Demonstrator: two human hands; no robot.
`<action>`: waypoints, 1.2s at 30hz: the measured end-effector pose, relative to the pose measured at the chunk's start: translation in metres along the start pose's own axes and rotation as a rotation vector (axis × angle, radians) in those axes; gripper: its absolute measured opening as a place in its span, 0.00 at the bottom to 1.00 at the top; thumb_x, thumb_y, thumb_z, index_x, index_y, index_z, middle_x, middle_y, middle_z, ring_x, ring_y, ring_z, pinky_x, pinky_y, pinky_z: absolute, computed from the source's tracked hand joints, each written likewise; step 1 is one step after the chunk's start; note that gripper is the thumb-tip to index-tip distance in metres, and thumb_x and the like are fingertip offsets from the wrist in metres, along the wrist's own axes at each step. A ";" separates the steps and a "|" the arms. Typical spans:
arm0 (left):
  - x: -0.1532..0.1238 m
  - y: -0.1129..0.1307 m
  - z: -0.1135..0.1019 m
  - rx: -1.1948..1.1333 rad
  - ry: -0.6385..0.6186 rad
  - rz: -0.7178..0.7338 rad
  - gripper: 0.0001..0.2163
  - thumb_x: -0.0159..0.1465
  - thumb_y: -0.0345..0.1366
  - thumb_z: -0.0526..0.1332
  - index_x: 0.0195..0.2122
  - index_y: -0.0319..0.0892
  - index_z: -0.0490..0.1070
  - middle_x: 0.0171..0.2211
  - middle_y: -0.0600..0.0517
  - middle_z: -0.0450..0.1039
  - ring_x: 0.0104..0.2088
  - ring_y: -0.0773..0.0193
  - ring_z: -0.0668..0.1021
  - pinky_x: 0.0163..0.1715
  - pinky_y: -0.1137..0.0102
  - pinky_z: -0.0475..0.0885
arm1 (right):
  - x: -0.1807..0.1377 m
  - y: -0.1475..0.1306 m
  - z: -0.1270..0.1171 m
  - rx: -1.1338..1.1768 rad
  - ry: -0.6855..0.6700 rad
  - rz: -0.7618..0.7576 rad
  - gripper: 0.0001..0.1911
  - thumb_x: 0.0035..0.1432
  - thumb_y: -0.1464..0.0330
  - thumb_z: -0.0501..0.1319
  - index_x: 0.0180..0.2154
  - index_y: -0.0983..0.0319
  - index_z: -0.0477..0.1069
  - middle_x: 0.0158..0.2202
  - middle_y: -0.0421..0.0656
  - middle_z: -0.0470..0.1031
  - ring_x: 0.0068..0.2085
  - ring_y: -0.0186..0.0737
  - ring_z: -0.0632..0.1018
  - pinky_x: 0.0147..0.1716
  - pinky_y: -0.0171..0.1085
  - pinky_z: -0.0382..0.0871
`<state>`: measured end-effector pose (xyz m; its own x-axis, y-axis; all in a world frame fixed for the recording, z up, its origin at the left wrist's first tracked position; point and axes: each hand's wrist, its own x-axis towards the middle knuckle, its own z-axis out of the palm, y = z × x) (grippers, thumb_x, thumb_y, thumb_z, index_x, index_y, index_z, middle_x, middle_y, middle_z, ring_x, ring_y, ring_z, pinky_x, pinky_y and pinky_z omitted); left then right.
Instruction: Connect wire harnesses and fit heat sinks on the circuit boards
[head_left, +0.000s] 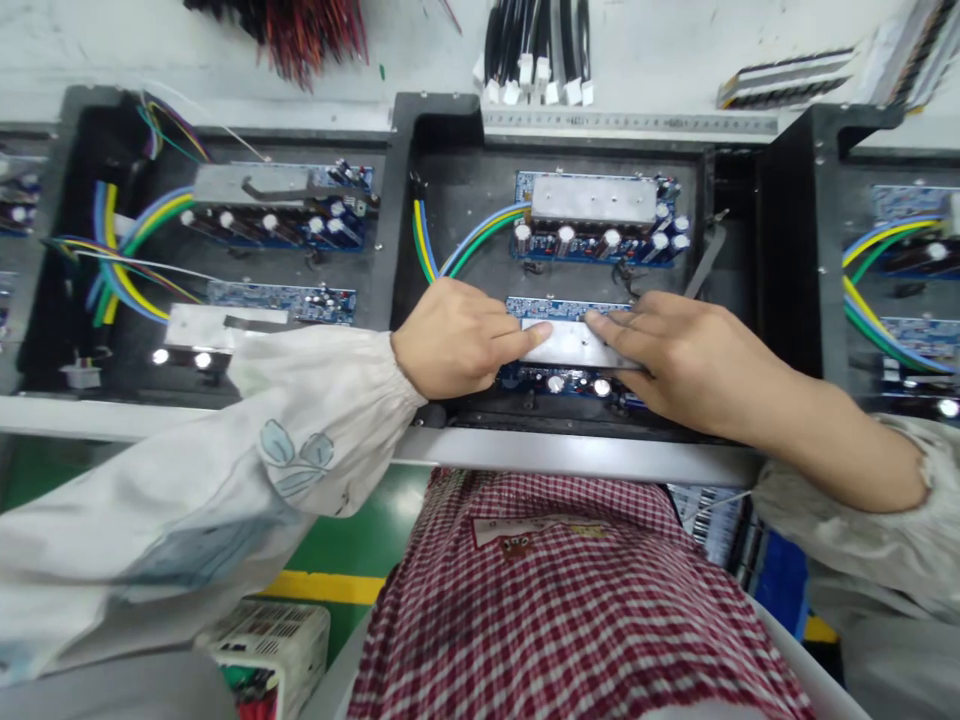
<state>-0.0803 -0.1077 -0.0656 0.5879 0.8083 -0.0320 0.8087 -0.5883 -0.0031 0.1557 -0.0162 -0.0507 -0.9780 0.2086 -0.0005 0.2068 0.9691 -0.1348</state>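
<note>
My left hand [459,340] is closed on the left end of a blue circuit board [570,308], its thumb lying on the silver heat sink [574,343]. At the other end, my right hand [686,350] grips the same board, with fingertips on the metal. This board lies low in the near half of a black tray [457,165], and its round capacitors show along the near edge. Behind it in the same tray sits a second board with a heat sink [592,200]. Blue, yellow and green wires [480,235] run from it toward my left hand, which hides their lower part.
Left of me stands another black tray with two boards and wires [150,225]; a further one [900,250] is at right. Black cables [536,50], a steel ruler [630,122] and red-black wires [307,35] lie behind. A metal rail [570,455] runs in front.
</note>
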 end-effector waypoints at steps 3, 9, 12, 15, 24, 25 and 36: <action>-0.002 -0.001 0.002 0.013 0.056 0.015 0.16 0.62 0.30 0.49 0.47 0.45 0.71 0.24 0.54 0.73 0.25 0.68 0.72 0.25 0.70 0.58 | -0.012 -0.002 -0.019 0.059 0.098 0.050 0.20 0.60 0.70 0.53 0.52 0.70 0.68 0.41 0.52 0.75 0.42 0.46 0.72 0.38 0.43 0.69; -0.004 -0.003 0.006 0.029 0.138 0.054 0.16 0.61 0.29 0.50 0.47 0.44 0.70 0.23 0.56 0.72 0.24 0.69 0.72 0.24 0.71 0.58 | -0.040 -0.014 -0.021 -0.017 0.089 0.162 0.14 0.61 0.67 0.54 0.34 0.66 0.77 0.27 0.49 0.70 0.39 0.49 0.67 0.39 0.48 0.63; -0.003 -0.003 0.006 0.030 0.140 0.052 0.16 0.61 0.28 0.50 0.47 0.44 0.69 0.23 0.56 0.72 0.24 0.69 0.72 0.24 0.71 0.58 | -0.042 -0.018 -0.004 -0.057 0.054 0.219 0.15 0.61 0.65 0.54 0.34 0.65 0.78 0.30 0.51 0.67 0.41 0.49 0.65 0.38 0.47 0.59; -0.003 -0.003 0.007 0.032 0.132 0.043 0.16 0.61 0.29 0.49 0.47 0.45 0.70 0.23 0.56 0.72 0.23 0.69 0.71 0.24 0.71 0.59 | -0.040 -0.021 0.005 -0.078 0.048 0.236 0.17 0.62 0.65 0.53 0.34 0.66 0.78 0.32 0.51 0.66 0.41 0.50 0.63 0.37 0.46 0.57; -0.005 -0.005 0.005 0.010 0.149 0.082 0.17 0.61 0.27 0.49 0.48 0.44 0.69 0.23 0.56 0.71 0.25 0.68 0.72 0.24 0.71 0.60 | -0.043 -0.026 0.008 -0.120 0.075 0.271 0.15 0.61 0.70 0.51 0.33 0.63 0.76 0.33 0.50 0.65 0.40 0.49 0.60 0.35 0.44 0.50; -0.005 -0.005 0.004 0.012 0.149 0.085 0.17 0.61 0.27 0.49 0.48 0.44 0.69 0.23 0.56 0.71 0.25 0.68 0.72 0.24 0.71 0.60 | -0.043 -0.026 0.009 -0.121 0.074 0.267 0.15 0.61 0.71 0.51 0.33 0.63 0.76 0.33 0.50 0.65 0.40 0.49 0.60 0.35 0.44 0.50; -0.003 -0.004 0.004 0.017 0.187 0.084 0.16 0.63 0.27 0.47 0.46 0.43 0.71 0.23 0.55 0.70 0.24 0.69 0.71 0.23 0.71 0.58 | -0.038 -0.017 -0.015 -0.048 0.081 0.167 0.13 0.62 0.67 0.52 0.35 0.65 0.75 0.35 0.51 0.69 0.38 0.47 0.65 0.36 0.44 0.58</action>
<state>-0.0857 -0.1079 -0.0699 0.6482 0.7459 0.1532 0.7572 -0.6527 -0.0252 0.1897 -0.0383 -0.0334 -0.9251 0.3747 0.0608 0.3686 0.9250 -0.0921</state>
